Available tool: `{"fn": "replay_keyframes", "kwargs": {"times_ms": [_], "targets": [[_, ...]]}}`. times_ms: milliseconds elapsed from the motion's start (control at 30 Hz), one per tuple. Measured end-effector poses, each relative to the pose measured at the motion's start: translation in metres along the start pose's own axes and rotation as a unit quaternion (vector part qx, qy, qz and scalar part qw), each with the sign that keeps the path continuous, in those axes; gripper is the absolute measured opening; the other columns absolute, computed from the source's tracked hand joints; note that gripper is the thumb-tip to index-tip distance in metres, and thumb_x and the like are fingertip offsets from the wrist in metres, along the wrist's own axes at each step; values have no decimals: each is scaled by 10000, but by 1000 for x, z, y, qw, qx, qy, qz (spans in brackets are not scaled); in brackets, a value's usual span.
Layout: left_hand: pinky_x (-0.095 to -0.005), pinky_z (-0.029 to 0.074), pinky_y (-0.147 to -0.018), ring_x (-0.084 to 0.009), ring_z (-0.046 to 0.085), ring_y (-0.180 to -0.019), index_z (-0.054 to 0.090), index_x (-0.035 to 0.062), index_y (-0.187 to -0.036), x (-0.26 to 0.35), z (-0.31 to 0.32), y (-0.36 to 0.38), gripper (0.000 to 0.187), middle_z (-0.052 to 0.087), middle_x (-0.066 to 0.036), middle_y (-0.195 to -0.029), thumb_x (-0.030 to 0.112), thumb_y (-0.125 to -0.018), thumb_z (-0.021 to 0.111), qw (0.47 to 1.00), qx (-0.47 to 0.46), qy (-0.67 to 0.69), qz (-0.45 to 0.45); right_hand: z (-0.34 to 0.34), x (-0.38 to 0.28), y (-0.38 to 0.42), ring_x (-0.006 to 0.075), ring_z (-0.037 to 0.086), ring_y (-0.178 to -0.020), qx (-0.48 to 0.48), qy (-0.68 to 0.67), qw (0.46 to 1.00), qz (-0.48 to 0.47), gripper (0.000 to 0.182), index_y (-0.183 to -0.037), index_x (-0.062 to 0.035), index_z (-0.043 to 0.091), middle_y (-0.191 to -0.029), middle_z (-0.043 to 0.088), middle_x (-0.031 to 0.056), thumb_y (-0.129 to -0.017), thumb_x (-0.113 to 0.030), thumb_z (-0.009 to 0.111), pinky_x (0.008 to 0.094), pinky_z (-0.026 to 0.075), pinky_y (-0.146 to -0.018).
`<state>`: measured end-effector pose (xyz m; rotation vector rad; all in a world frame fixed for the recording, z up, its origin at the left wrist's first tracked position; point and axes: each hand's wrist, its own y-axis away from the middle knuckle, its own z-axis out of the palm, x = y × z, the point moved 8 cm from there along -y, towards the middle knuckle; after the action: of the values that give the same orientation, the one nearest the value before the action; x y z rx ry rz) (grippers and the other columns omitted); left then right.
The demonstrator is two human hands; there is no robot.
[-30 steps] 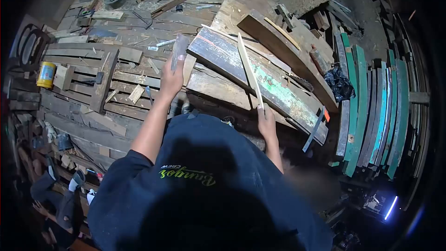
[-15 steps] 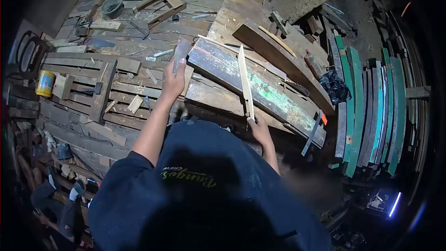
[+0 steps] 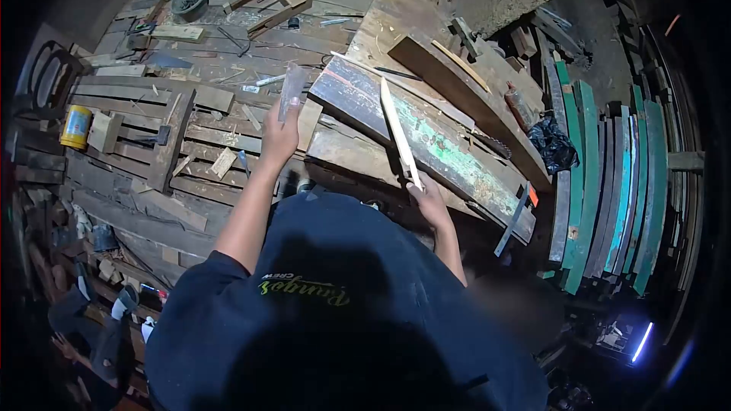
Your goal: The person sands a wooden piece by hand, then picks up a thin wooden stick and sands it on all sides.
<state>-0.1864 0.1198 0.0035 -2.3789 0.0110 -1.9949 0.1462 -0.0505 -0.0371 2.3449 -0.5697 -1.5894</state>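
My left hand [image 3: 280, 135] is closed around the lower end of a flat grey blade-like piece [image 3: 291, 90], which points up and away from me. I cannot tell its exact kind. In my right hand [image 3: 428, 202] is the near end of a slim pale wooden strip [image 3: 397, 125] with a tapered far tip. The strip overlaps a long worn plank [image 3: 358, 103] with patches of peeling green paint. Fingers of the right hand wrap the strip just off the plank's near edge.
A thick brown beam [image 3: 457, 103] lies behind the plank, with a dark slim rod [image 3: 397, 73] near its left end. An orange-ended try square [image 3: 518, 217] rests at the plank's right end. Green boards [image 3: 586, 183] stand on the right. A seated person [image 3: 95, 335] is at lower left.
The wooden strip has turned in my right hand, its tip swinging left and showing a broader face. The dark rod behind it has come into sight. My left hand keeps its hold.
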Motion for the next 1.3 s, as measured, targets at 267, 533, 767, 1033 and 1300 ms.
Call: {"fn": "replay_keyframes", "kwargs": {"times_ms": [267,533,767,1033,1300], "targets": [[-386,464,-805,-274,616,-847,615,-34,-1065,1,-1,0,446,646,-175,-869,387,-1007,480,998,18,-65,-14,6,-10,2,100,520,-791,-3,-3,1000,-10,334,-1247,-44,550,-935,611,29,-940,-156,620,258,438,-703],[-415,396,-1020,-407,525,-1208,531,-32,-1286,42,51,6,402,566,-264,-1272,244,-1000,478,985,-71,-54,146,9,-29,11,248,590,-1062,19,50,995,-86,435,-1322,-21,486,-1149,620,179,-934,-171,611,340,442,-933],[-470,303,-1127,-383,434,-1319,478,33,-1367,48,159,73,457,521,-224,-1352,106,-917,513,883,-322,-143,310,21,-56,6,367,585,-1151,29,116,990,-80,407,-1339,-29,471,-1188,611,247,-957,-151,535,389,434,-979],[-484,279,-1137,-363,400,-1352,474,34,-1351,49,173,8,420,490,-207,-1393,172,-956,504,880,-259,-220,330,33,-15,-22,314,612,-1039,-45,149,987,-23,341,-1190,49,560,-1090,639,242,-961,-203,550,382,447,-933],[-478,288,-1136,-360,402,-1352,488,39,-1347,50,179,75,428,495,-211,-1385,141,-932,514,862,-288,-211,360,43,-22,-12,319,616,-1062,-16,157,988,-2,331,-1175,55,573,-1099,650,252,-992,-211,500,400,445,-940]]}}
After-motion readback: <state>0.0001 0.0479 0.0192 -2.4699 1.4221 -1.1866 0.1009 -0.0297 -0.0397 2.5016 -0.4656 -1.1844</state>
